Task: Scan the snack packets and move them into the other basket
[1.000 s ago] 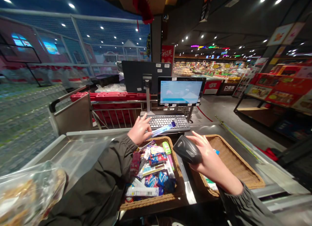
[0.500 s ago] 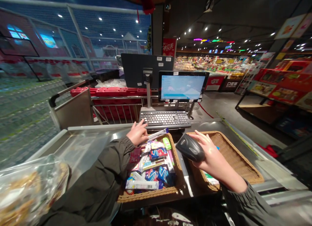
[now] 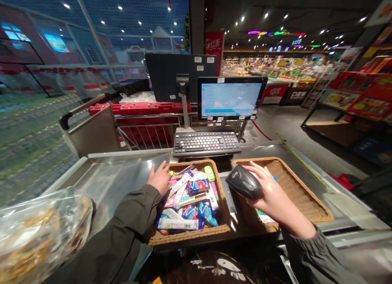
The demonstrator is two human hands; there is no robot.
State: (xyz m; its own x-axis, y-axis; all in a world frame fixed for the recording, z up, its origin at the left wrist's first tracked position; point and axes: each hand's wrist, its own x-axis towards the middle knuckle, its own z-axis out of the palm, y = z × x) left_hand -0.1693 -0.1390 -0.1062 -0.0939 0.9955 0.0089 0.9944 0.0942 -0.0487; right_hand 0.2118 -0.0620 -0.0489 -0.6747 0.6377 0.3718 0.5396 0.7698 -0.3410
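My right hand [image 3: 266, 186] is wrapped round a black handheld barcode scanner [image 3: 244, 182], held over the left part of a wicker basket [image 3: 294, 182]. A small green-and-white packet [image 3: 265, 216] shows in that basket below my wrist. My left hand [image 3: 159, 178] rests at the left rim of another wicker basket [image 3: 225, 210], fingers stretched out, with nothing seen in it. Inside this basket lies a jumble of small packets: long white-and-purple sticks [image 3: 179, 223], blue packs [image 3: 207, 212] and a lime-green item [image 3: 210, 173].
A black keyboard [image 3: 208, 142] stands behind the baskets, below a lit monitor [image 3: 229, 98] and a dark second screen [image 3: 180, 76]. Clear plastic bags of food [image 3: 39, 239] lie on the steel counter [image 3: 119, 174] at left. A metal trolley [image 3: 92, 131] stands beyond.
My left hand has drawn back from the keyboard's edge to the basket's left rim. A white-and-purple stick packet near it now lies among the others. The scanner stays in my right hand.
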